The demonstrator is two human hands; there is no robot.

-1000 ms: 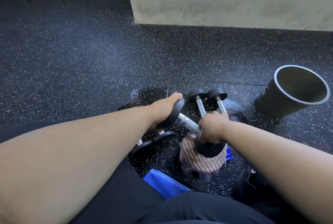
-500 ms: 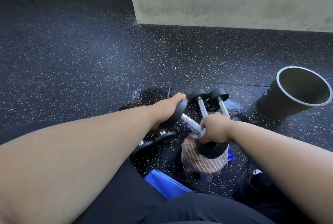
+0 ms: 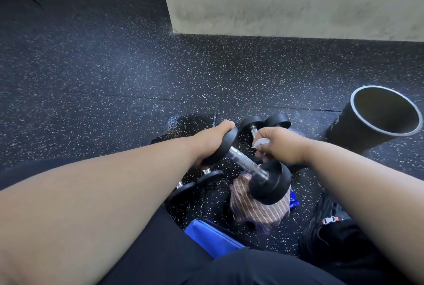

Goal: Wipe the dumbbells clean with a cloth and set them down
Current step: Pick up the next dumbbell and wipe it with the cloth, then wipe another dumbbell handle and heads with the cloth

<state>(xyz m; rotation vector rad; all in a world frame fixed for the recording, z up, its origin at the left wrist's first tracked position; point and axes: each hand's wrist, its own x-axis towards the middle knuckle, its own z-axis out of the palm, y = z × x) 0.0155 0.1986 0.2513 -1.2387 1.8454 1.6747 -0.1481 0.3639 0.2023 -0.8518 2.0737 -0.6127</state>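
My left hand (image 3: 212, 141) grips the far head of a black dumbbell (image 3: 246, 165) with a knurled chrome handle. Its near head rests on a crumpled striped brown cloth (image 3: 257, 210) on the floor. My right hand (image 3: 281, 144) hovers just above and right of the handle, pinching a small white wipe (image 3: 261, 142). Two more dumbbells (image 3: 263, 123) lie side by side beyond the hands. Another pair (image 3: 199, 181) lies below my left wrist, partly hidden by my arm.
A black open cylinder (image 3: 376, 117) lies on its side at the right. A wet patch (image 3: 183, 124) darkens the speckled rubber floor. A blue pad (image 3: 211, 236) and a black bag (image 3: 330, 236) sit near my legs. A concrete pillar (image 3: 286, 0) stands behind.
My right hand has come off the dumbbell handle and lifted up and to the right, now showing a white wipe. The bare handle is exposed. My left hand keeps its grip.
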